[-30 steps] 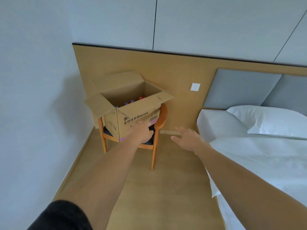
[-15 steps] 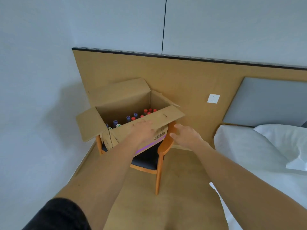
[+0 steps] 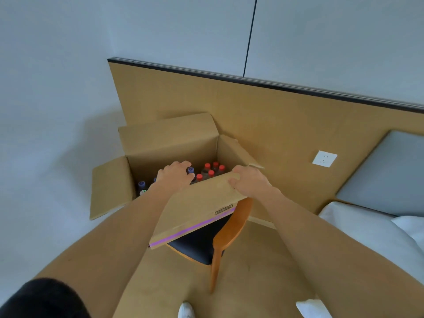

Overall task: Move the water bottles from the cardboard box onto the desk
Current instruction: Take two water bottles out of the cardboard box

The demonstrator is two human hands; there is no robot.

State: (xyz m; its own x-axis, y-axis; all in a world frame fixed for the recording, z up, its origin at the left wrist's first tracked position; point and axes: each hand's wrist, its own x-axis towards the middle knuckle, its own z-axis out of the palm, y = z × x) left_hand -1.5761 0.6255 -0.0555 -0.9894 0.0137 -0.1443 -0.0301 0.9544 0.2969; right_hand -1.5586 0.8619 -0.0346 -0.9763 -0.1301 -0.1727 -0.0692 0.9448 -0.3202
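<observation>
An open cardboard box (image 3: 197, 210) stands on a wooden chair (image 3: 229, 235) against the wall panel. Inside it stand several water bottles: red-capped ones (image 3: 211, 173) at the right, purple-capped ones (image 3: 141, 184) at the left. My left hand (image 3: 175, 177) reaches into the box, and its fingers and thumb curl round the top of a purple-capped bottle (image 3: 190, 170). My right hand (image 3: 249, 182) grips the upper edge of the box's front flap, fingers over the rim. The bottles' bodies are hidden by the box walls. No desk is in view.
The chair has a dark seat (image 3: 197, 244) and orange legs. A bed with white sheets (image 3: 367, 228) and a grey headboard (image 3: 390, 175) lies at the right. A wall socket (image 3: 324, 158) sits on the wooden panel. Wood floor (image 3: 252, 283) lies in front.
I have come closer to the box. My left hand went from the front flap into the box onto a purple-capped bottle. My right hand moved onto the flap's edge and gripped it.
</observation>
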